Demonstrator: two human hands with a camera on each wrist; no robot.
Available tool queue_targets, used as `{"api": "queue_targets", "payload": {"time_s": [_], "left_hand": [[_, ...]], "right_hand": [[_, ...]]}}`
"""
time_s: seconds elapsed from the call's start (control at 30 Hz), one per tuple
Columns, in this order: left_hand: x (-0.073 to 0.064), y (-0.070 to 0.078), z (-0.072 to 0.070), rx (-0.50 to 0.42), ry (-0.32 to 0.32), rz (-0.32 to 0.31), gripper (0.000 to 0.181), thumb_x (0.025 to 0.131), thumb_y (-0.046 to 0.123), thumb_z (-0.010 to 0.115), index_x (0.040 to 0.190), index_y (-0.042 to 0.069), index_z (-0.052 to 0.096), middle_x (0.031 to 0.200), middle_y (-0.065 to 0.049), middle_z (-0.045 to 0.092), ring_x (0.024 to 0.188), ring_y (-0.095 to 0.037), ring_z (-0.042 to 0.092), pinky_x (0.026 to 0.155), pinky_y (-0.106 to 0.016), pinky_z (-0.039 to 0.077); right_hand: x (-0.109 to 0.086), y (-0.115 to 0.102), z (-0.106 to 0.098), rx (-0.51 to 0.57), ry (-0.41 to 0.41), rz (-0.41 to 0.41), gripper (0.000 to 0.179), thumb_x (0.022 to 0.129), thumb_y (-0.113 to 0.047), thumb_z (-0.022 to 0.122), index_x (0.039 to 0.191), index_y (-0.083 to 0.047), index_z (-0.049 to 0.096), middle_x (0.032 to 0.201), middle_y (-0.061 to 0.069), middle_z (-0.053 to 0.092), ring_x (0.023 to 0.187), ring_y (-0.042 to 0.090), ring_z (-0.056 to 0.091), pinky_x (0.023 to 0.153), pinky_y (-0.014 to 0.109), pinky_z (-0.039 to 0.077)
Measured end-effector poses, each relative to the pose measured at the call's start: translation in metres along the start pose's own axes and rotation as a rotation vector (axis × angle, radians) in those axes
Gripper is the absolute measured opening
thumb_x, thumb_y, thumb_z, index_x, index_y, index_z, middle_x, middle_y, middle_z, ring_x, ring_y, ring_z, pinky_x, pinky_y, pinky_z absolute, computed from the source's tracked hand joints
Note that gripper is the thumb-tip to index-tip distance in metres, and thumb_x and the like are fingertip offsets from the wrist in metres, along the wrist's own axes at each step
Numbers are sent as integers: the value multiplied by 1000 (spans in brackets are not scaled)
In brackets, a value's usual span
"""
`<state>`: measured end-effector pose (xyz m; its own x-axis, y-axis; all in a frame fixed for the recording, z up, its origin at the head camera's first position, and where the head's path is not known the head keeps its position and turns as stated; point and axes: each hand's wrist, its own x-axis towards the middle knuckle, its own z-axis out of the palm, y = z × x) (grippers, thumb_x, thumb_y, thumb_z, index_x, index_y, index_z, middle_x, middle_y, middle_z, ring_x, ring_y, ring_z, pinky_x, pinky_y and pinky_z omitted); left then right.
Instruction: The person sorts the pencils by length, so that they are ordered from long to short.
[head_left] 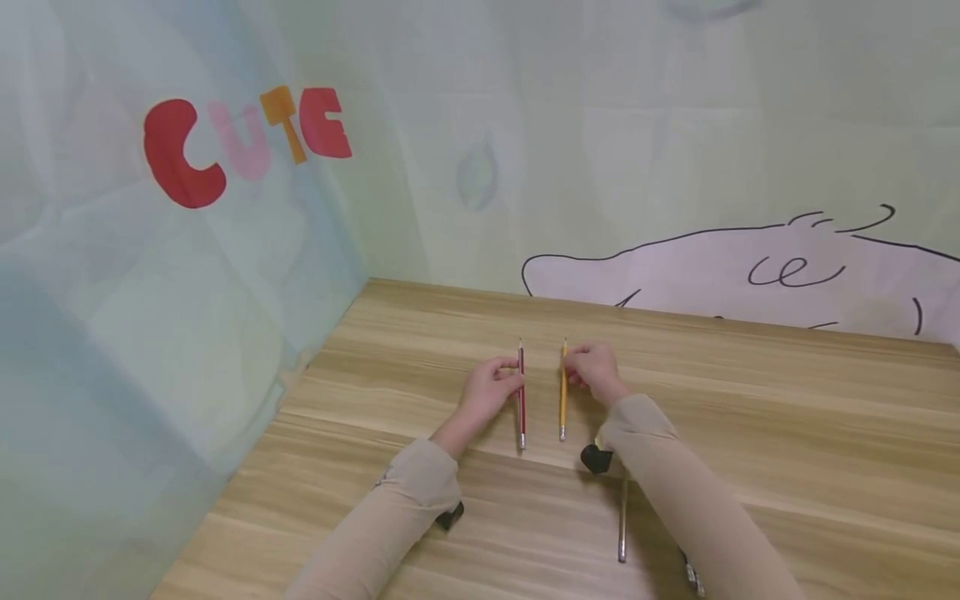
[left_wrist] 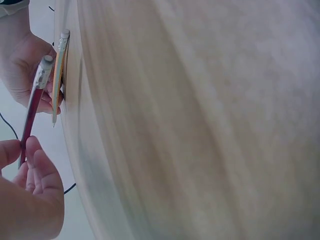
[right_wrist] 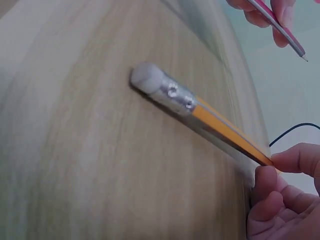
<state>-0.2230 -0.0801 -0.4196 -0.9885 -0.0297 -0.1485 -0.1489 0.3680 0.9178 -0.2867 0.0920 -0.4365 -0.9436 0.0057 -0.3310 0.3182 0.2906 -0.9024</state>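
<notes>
My left hand [head_left: 491, 388] pinches a dark red pencil [head_left: 522, 408] between thumb and fingers; its metal band and white eraser [left_wrist: 46, 64] face toward me. To the right of it, my right hand [head_left: 597, 371] pinches a yellow pencil [head_left: 563, 400] near its upper part. That pencil's white eraser [right_wrist: 147, 77] shows large in the right wrist view, close to the table surface. Both pencils point away from me, side by side with a gap between them. In the head view, the tips stand just past the fingers.
A thin, pale pencil-like stick [head_left: 622, 521] lies on the wooden table [head_left: 420, 325], partly behind the right forearm. Small metallic ends [head_left: 693, 575] show under that sleeve. Printed cloth walls border the table at the left and back.
</notes>
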Motion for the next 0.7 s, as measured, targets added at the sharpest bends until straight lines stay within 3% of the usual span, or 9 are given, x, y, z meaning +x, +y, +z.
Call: {"api": "queue_targets", "payload": {"time_s": [0.23,0.7], "left_hand": [[0,0,-1,-5,1,2,31,80,12,60,111,8,57,85,-10,65,73,-23,61,66,-32,52],[-1,0,-5,-17,15,10,29,80,11,60,109,6,58,84,-12,64,77,-29,62,67,-32,52]], "right_hand": [[-1,-4,1,-72,26,44,21,75,-4,54,94,4,59,56,-1,53,44,7,48,38,17,36],[-10,-11,9,-152,67,13,17,75,-3,54,89,5,58,49,-1,49,39,6,45,36,16,36]]}}
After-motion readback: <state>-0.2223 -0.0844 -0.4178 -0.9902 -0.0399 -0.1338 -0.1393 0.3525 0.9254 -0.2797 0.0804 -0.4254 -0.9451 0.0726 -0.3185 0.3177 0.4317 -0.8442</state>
